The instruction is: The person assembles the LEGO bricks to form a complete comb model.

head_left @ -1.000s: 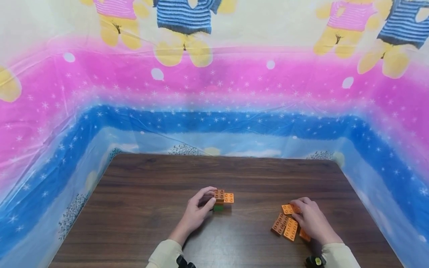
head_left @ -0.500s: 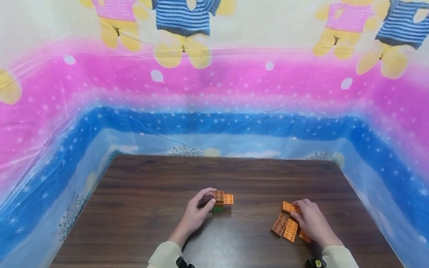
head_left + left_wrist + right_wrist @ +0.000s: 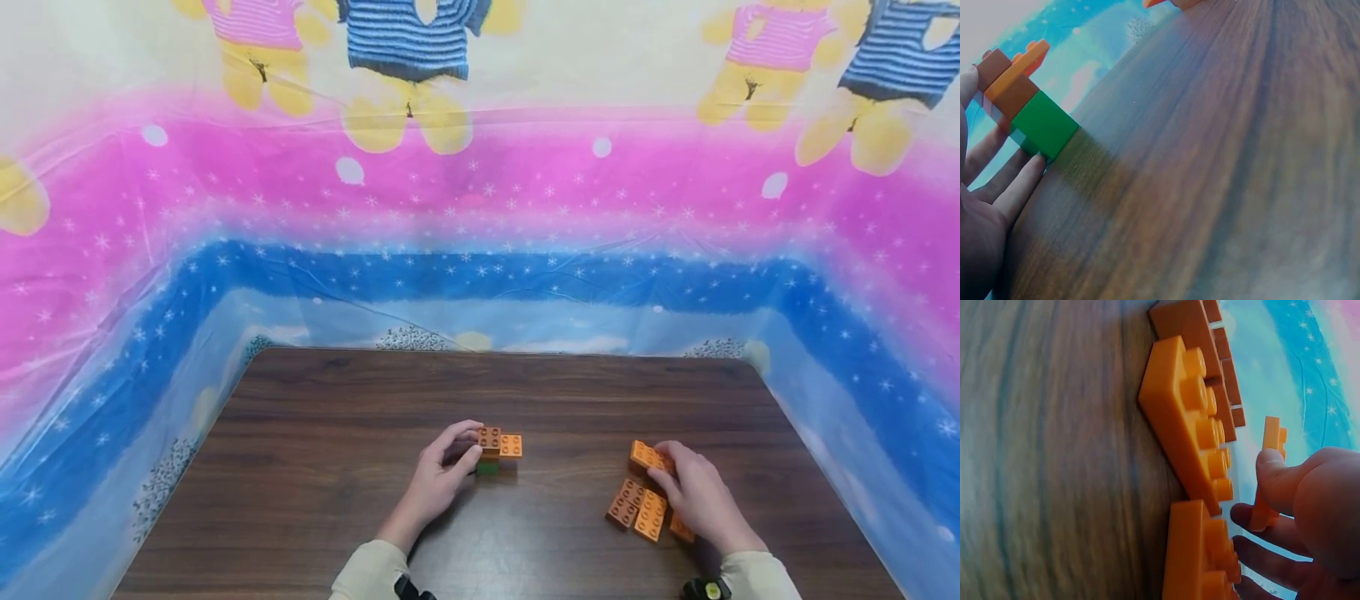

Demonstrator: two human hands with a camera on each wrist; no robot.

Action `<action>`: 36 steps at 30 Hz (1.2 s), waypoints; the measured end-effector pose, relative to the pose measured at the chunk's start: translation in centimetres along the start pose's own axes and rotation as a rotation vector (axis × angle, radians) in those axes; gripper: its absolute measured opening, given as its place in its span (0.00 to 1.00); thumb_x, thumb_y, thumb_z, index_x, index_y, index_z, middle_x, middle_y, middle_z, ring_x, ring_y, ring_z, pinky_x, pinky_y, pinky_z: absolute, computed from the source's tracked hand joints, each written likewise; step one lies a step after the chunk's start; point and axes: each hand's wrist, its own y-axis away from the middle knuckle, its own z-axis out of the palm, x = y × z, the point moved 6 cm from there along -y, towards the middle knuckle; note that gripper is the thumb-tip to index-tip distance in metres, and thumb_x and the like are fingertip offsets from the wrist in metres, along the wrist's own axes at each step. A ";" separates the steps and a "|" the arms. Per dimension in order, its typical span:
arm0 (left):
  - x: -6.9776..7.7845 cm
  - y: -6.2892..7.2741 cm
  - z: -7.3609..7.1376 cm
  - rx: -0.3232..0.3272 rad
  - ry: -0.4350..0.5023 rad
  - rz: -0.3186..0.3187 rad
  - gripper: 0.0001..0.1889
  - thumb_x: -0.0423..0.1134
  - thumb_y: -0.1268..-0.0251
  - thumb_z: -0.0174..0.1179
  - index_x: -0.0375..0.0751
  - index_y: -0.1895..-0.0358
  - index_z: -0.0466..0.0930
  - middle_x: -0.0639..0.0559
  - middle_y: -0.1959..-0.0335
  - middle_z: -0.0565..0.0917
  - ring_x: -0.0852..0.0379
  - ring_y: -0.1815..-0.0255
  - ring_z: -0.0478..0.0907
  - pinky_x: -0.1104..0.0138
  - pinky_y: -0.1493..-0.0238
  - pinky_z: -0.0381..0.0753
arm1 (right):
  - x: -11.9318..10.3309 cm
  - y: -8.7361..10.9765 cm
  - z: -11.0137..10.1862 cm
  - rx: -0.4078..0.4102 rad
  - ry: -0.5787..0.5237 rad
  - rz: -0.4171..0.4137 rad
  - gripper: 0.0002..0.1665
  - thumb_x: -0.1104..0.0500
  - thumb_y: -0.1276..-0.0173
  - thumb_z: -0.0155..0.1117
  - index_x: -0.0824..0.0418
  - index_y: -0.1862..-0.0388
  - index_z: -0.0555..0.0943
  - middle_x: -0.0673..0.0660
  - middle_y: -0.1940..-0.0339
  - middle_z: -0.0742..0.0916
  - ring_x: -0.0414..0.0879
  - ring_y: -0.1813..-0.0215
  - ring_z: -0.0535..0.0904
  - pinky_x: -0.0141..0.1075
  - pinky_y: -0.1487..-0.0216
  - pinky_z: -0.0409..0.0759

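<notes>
A small stack of toy building bricks stands on the table, held by my left hand with thumb and fingertips at its left side. In the left wrist view its green brick is lowest, under a brown brick. A thin orange brick juts out above, and a smaller brown brick tops it. My right hand pinches a long orange brick between thumb and fingers, its right end covered. In the right wrist view that brick appears lifted, studs facing away from the palm.
Beside the right hand lie brown bricks and an orange brick on the dark wooden table. Another orange brick is partly hidden under that hand. A printed cloth hangs around the table's far and side edges.
The orange brick in my right hand has risen and shifted slightly away from the bricks below it. My left hand and the stack have stayed in place.
</notes>
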 end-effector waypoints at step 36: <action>0.1 0.0 0.0 -0.003 0.018 0.011 0.16 0.37 0.21 0.61 0.49 0.35 0.80 0.41 0.43 0.85 0.40 0.39 0.83 0.64 0.49 0.85 | -6.4 -0.5 0.1 0.144 -0.110 -0.166 0.21 0.58 0.26 0.71 0.60 0.36 0.83 0.59 0.43 0.87 0.56 0.43 0.84 0.60 0.43 0.82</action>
